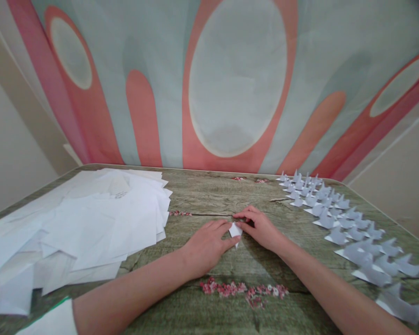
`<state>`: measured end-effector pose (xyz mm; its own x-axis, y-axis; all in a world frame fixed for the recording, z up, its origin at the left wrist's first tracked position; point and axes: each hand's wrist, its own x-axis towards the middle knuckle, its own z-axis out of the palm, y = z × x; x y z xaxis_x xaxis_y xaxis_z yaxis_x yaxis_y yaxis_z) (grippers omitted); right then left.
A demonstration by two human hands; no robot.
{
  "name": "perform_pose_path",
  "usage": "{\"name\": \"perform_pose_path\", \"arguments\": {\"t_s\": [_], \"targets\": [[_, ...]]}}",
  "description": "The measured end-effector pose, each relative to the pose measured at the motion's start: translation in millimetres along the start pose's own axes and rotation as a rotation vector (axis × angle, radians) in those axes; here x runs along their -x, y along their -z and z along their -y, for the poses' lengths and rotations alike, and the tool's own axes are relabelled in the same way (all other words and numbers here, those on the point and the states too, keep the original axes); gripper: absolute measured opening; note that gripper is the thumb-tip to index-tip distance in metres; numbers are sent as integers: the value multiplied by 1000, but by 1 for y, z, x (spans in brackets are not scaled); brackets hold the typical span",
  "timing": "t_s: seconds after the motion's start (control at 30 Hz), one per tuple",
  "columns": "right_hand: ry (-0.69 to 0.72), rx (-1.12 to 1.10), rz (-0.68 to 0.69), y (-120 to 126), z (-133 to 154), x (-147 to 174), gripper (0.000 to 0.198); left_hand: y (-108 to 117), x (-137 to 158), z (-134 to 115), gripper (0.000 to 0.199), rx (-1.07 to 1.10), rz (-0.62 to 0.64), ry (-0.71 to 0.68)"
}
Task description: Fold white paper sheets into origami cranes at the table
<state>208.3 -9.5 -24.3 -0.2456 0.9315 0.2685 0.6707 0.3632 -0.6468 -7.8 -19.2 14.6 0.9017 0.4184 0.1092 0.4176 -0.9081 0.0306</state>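
A small piece of folded white paper, shaped like a kite with its narrow point toward me, lies on the table at the middle. My left hand holds it from the left, with the thumb across its lower part and the fingertips at its upper left edge. From the other side, my right hand grips the paper's upper right corner, thumb and bent fingers close together. The fingertips cover parts of the paper's edges, so the exact folds are hard to make out.
Loose white paper sheets are heaped on the left. Several folded paper birds stand in rows along the right side. The wood-patterned table has printed pink flowers and meets a patterned wall covering at the back.
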Motion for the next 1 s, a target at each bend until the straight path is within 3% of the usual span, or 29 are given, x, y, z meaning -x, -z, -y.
{"name": "perform_pose_path", "arguments": {"t_s": [0.33,0.7,1.0], "targets": [[-5,38,-6,2,4,0,21,-5,-5,-9,46,-80,117,98],[-6,39,11,3,6,-1,22,8,0,-7,49,-25,134,49],[-4,43,17,4,6,-1,22,16,3,-4,61,-18,230,11]]}}
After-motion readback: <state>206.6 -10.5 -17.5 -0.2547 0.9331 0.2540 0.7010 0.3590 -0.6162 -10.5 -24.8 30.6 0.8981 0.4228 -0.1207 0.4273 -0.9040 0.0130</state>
